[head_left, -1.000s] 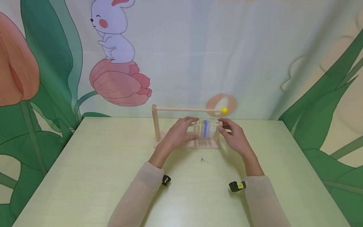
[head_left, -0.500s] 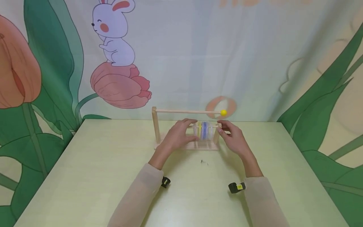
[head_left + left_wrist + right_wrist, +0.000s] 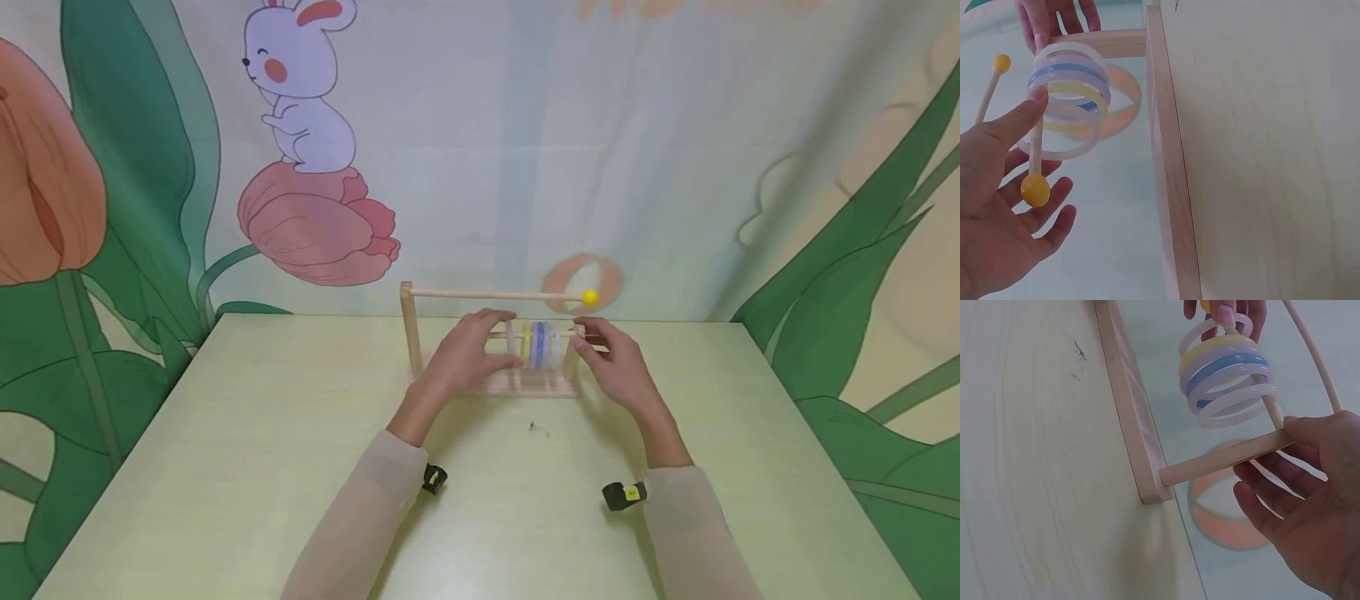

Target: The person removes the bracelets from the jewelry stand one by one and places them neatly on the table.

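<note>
The left hand (image 3: pixel 465 354) has shifted slightly leftward over the last second, and the nearest whitish ring (image 3: pixel 512 346) now stands a little farther from the yellow ring (image 3: pixel 526 350) beside it. It remains threaded on the lower rod (image 3: pixel 1035 153), so what the change amounts to is a wider gap within the row, with no ring off. The left thumb and fingers close on this ring from opposite sides, the other fingers spread loosely behind. The right hand (image 3: pixel 622 358) stays where it was, thumb and fingers pinching the top of the right post (image 3: pixel 1229 457) where the lower rod meets it. As for holders, the lower rod bears every ring in sight: beyond the yellow one come lavender rings (image 3: pixel 1192 403), a blue ring (image 3: pixel 539 350) among them, and another whitish ring toward the post (the translucent hoops overlap, which makes an exact count uncertain). A yellow ball (image 3: pixel 1035 190) tips this rod's free end, just past the left thumb. Above, the upper rod (image 3: pixel 495 294) runs bare from the left post (image 3: pixel 411 333) to its own ball, and the wooden base (image 3: pixel 525 387) rests on the table (image 3: pixel 225 467).
</note>
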`<act>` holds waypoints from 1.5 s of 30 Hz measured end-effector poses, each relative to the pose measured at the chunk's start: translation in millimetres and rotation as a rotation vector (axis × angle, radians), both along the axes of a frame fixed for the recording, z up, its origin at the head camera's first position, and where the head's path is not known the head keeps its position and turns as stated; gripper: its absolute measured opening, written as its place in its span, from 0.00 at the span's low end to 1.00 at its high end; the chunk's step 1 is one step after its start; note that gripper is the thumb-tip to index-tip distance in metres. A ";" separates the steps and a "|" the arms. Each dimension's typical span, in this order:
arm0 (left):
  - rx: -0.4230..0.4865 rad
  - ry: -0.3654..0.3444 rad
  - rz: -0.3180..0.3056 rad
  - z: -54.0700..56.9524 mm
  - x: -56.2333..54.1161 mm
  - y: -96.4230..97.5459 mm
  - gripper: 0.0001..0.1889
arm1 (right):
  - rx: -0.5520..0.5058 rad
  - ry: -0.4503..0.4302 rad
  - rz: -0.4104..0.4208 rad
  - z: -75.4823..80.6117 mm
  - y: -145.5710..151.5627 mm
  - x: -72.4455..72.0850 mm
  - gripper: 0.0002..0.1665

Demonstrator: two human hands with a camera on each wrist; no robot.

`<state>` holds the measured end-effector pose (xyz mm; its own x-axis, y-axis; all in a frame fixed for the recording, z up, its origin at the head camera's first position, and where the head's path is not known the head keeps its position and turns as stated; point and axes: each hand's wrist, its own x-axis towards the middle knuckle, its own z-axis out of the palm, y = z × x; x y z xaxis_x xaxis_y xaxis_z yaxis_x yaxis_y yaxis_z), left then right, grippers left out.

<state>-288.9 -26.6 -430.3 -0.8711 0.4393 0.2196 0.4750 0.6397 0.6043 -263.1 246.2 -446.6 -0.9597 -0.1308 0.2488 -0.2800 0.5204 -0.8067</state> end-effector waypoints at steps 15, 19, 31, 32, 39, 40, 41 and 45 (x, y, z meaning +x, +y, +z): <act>0.021 0.007 -0.015 2.5 4.2 -3.7 0.38 | -0.023 0.013 -0.020 -1.7 -3.2 5.6 0.23; 0.020 0.007 -0.019 1.7 3.6 0.3 0.38 | -0.025 0.011 -0.026 -2.5 0.8 6.7 0.23; 0.017 0.032 0.066 10.0 10.6 -11.3 0.38 | -0.026 0.009 -0.013 0.4 0.8 4.8 0.23; 0.015 0.034 0.067 11.0 10.4 -13.5 0.38 | -0.023 0.009 -0.015 0.9 0.4 4.1 0.23; -0.029 0.063 0.104 16.1 11.5 -24.1 0.40 | -0.005 -0.002 -0.012 3.2 2.2 2.0 0.24; -0.035 0.065 0.112 16.5 12.1 -25.4 0.40 | -0.003 -0.005 -0.010 3.6 2.2 2.0 0.24; -0.039 0.064 0.119 16.7 12.8 -26.8 0.41 | -0.001 -0.005 -0.008 3.9 2.1 1.8 0.24; -0.043 0.051 0.144 19.0 16.4 -34.0 0.41 | -0.009 -0.009 -0.002 4.8 -0.5 0.8 0.24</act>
